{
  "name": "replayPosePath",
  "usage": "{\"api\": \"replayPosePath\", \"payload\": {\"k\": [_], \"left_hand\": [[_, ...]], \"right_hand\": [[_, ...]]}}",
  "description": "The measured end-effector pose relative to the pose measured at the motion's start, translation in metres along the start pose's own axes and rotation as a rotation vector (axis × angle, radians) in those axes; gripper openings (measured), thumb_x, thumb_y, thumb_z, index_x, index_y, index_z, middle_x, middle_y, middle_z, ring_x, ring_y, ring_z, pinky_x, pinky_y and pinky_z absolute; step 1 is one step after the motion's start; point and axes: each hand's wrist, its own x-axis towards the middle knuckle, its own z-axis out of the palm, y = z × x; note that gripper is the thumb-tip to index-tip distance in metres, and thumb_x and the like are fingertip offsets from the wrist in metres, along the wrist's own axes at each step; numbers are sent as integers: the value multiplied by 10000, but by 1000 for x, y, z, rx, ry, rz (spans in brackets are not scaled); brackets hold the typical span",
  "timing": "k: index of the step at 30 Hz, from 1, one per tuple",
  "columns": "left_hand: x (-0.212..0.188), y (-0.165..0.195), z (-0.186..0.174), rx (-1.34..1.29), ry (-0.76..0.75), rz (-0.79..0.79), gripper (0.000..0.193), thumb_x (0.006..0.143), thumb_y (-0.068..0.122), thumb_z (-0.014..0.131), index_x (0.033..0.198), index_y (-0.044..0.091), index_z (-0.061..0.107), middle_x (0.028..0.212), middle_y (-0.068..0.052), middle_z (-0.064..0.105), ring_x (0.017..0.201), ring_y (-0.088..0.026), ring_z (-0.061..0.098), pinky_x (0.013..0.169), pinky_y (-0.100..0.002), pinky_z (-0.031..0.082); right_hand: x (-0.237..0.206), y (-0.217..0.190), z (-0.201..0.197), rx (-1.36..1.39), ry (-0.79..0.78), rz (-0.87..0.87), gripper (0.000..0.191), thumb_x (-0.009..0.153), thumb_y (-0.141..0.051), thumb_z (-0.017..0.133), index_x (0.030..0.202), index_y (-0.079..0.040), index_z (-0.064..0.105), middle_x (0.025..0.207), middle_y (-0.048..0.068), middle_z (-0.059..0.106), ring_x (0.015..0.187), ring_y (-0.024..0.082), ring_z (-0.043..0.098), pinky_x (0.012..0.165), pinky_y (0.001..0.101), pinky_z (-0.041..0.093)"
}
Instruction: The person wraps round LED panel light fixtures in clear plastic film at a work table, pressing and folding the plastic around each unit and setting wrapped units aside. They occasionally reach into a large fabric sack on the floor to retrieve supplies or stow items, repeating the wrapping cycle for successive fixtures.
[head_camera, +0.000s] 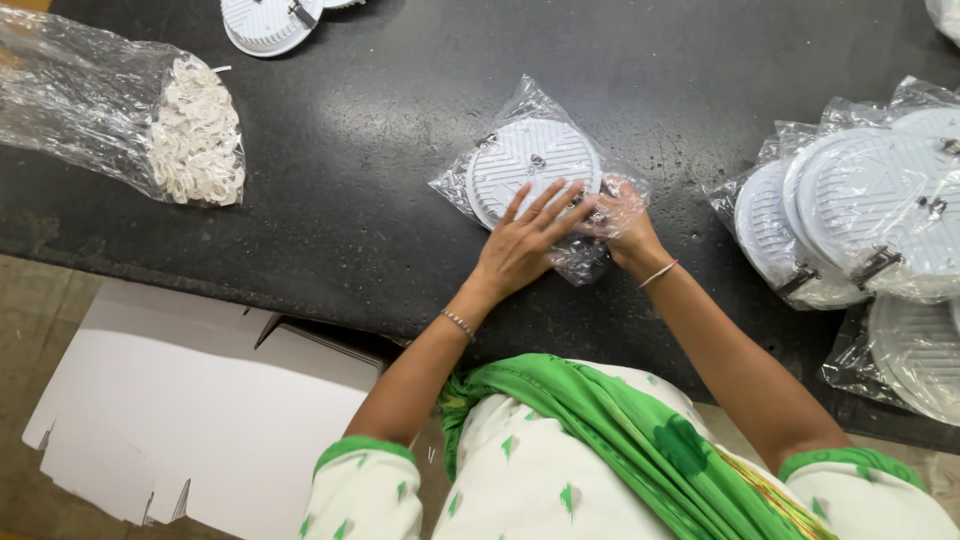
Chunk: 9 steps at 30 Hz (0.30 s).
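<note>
We have a round white disc (533, 165) in a clear bag (530, 105) on the black counter (380, 150). It lies just past our fingertips, right in front of us.

Our left hand (520, 245) lies flat on the near edge of the disc. Its fingers (545, 205) are spread out and straight. They press down and grip nothing.

Our right hand (620, 222) is just to the right of the left fingers, touching them. It is under or inside the loose end of the bag, so the plastic covers it. It looks bunched up on the plastic, but we cannot tell for sure how tight the fingers are.

We think we are at the bagging step: the disc is in, and the open end of the bag is being folded or closed. For the next move, we judge that the left hand must hold the disc down flat, and the right hand must pull the loose plastic smooth and tuck it. The plastic is thin and slippery, so a soft, slow pull seems best.

Far to the right of our fingers sits a pile (860, 220) of bagged discs. Far to the left lies a big bag of small white bits (195, 135). Well past our fingers, at the far edge, lies a bare disc (265, 22). Down left, off the counter, lies flat white card (190, 410).
</note>
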Motion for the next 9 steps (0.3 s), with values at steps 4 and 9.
{"api": "replayPosePath", "payload": {"k": [4, 9], "left_hand": [[4, -6, 36, -186, 204, 115, 354, 992, 27, 625, 1319, 158, 662, 1527, -28, 590, 1491, -157, 483, 1320, -407, 298], [8, 2, 47, -544, 240, -53, 460, 1013, -57, 479, 1354, 183, 675, 1493, 15, 630, 1476, -134, 538, 1311, -379, 366]], "right_hand": [[-14, -23, -17, -266, 34, -55, 521, 975, -53, 593, 1454, -111, 396, 1147, 103, 689, 928, 177, 689, 727, 305, 595], [-46, -83, -75, -750, 94, -409, 397, 1143, -90, 590, 1537, -88, 543, 1268, 179, 737, 1142, 237, 748, 978, 309, 638]]}}
